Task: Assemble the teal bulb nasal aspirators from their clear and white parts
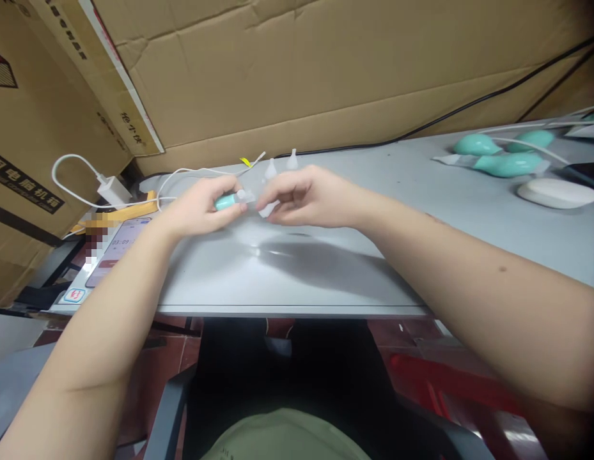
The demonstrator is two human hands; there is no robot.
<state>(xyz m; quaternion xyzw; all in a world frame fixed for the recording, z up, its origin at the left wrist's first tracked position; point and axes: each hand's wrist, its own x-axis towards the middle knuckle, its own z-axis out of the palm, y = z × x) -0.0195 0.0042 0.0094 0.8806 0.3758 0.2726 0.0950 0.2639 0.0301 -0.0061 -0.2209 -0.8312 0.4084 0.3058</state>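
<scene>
My left hand (201, 207) is closed around a small teal rubber bulb (226, 202). From the bulb's right end a translucent plastic nozzle (246, 197) points toward my other hand. Close beside it, my right hand (309, 198) has its thumb and fingers curled together. A pale translucent plastic piece (265, 210) shows at those fingertips, its full shape partly covered. Just behind my right hand, one clear cone-shaped tip (271, 168) and a second clear tip (293, 160) stand upright on the grey table (220, 275).
Several teal bulbs (510, 164) lie at the right, behind a white oval object (557, 193). At the left are a phone (117, 252), a yellow-orange bar (119, 211) and a white charger (113, 190) with its cable. Cardboard (325, 70) walls the back; a black cable (450, 115) runs along it.
</scene>
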